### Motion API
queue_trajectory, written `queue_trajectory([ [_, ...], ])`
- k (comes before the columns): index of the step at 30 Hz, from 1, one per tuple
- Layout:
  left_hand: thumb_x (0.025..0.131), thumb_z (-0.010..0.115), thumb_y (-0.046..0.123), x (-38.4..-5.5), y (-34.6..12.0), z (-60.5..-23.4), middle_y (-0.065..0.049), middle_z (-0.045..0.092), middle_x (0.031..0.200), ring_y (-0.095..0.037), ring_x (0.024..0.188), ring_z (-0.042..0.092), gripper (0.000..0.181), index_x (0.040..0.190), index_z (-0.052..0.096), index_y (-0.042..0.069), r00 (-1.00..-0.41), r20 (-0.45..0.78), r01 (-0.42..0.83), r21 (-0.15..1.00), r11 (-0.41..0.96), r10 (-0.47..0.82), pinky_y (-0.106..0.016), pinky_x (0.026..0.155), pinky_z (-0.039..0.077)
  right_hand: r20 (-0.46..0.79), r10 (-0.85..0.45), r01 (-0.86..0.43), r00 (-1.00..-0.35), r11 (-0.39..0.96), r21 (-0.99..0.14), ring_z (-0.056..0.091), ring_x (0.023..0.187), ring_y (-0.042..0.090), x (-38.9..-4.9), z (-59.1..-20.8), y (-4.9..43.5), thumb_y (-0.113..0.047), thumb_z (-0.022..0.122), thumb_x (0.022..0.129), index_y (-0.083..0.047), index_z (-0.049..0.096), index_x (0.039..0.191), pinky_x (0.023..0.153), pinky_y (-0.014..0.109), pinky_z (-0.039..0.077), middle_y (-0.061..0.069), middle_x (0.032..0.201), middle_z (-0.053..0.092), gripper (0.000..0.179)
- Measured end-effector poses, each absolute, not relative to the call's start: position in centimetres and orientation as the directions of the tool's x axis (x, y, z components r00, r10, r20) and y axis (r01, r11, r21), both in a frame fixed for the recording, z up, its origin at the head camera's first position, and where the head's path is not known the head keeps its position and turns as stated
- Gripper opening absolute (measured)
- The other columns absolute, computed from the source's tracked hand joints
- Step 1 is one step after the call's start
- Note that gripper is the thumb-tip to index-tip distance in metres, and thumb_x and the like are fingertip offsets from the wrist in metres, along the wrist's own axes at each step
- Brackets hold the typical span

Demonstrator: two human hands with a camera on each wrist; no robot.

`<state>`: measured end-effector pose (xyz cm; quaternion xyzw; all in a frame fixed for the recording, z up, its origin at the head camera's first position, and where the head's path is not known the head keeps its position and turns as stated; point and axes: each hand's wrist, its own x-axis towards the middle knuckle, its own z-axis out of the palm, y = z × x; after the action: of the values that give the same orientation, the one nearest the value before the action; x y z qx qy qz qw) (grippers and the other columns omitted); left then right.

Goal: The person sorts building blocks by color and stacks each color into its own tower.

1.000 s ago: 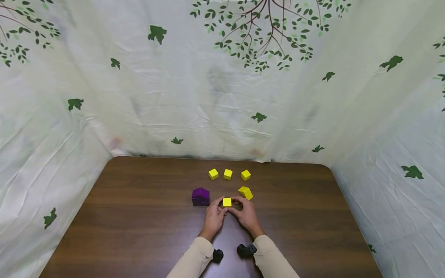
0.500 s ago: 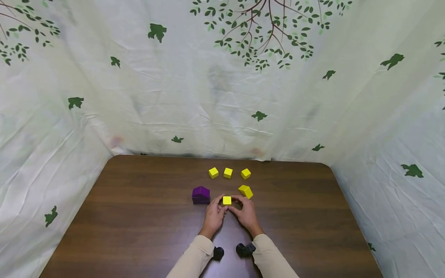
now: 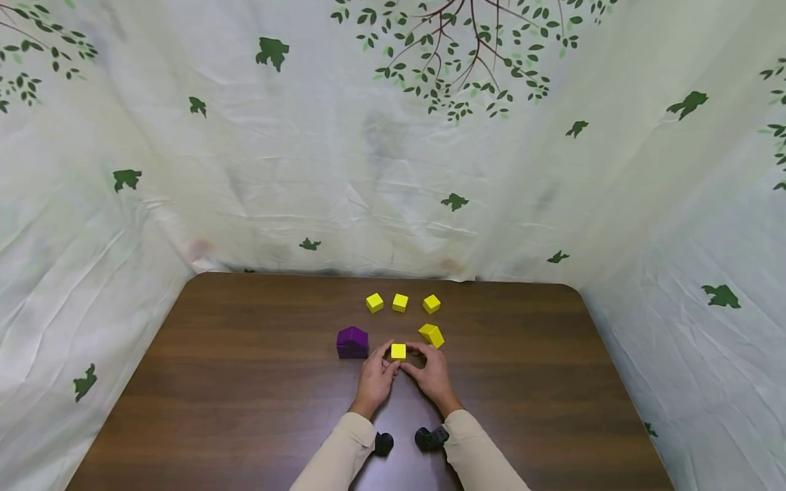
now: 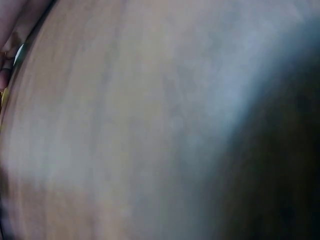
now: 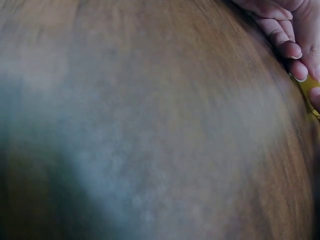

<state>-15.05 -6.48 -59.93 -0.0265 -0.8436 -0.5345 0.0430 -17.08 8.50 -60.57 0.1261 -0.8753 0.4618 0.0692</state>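
A small yellow cube [image 3: 398,352] stands between both hands in the head view. My left hand [image 3: 374,383] holds it from the left side, thumb in front and fingers behind. From the right, my right hand [image 3: 433,375] curves its thumb and index finger to the same cube. The right wrist view catches fingertips [image 5: 299,70] by a sliver of yellow block [image 5: 306,90]. Beside the left hand is a purple block with a peaked top [image 3: 353,343]. A larger yellow block [image 3: 432,335] lies just beyond the right fingers. The left wrist view is mostly blurred tabletop.
Three yellow cubes, left [image 3: 374,303], middle [image 3: 400,303] and right [image 3: 432,304], form a loose row toward the back of the brown wooden table [image 3: 245,382]. A white curtain with leaf prints [image 3: 344,157] hangs behind and at both sides. Black wrist cameras sit by the sleeves.
The head view has shifted slightly, so everything appears a little higher and to the left. Hands and blocks keep their places relative to each other.
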Motion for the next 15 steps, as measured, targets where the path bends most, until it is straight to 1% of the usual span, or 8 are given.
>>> queue_trajectory([
  [8,0.089,0.066,0.001,-15.21,-6.46,-59.84,-0.007,0.057,0.087,-0.010,0.063,0.055,0.045,0.132,0.054,-0.002,-0.995,0.095,0.083,0.899,0.430,-0.007,-0.022,0.058,0.045,0.202,-0.154,-0.253,-0.967,0.528,-0.811,0.060,0.095,0.024,-17.10,-60.36,8.65,-0.016,0.081,0.078,-0.005,0.068,0.115,0.087,0.046,0.047,0.007,0.106,0.068,0.040],
  [15,0.089,0.065,0.000,-15.21,-6.40,-59.80,-0.007,0.057,0.088,-0.008,0.062,0.054,0.045,0.132,0.053,-0.003,-0.996,0.090,0.079,0.896,0.437,-0.004,-0.022,0.058,0.046,0.204,-0.155,-0.254,-0.967,0.478,-0.841,0.062,0.099,0.024,-16.67,-60.44,8.89,-0.010,0.080,0.079,-0.004,0.067,0.116,0.091,0.046,0.048,0.008,0.111,0.068,0.039],
])
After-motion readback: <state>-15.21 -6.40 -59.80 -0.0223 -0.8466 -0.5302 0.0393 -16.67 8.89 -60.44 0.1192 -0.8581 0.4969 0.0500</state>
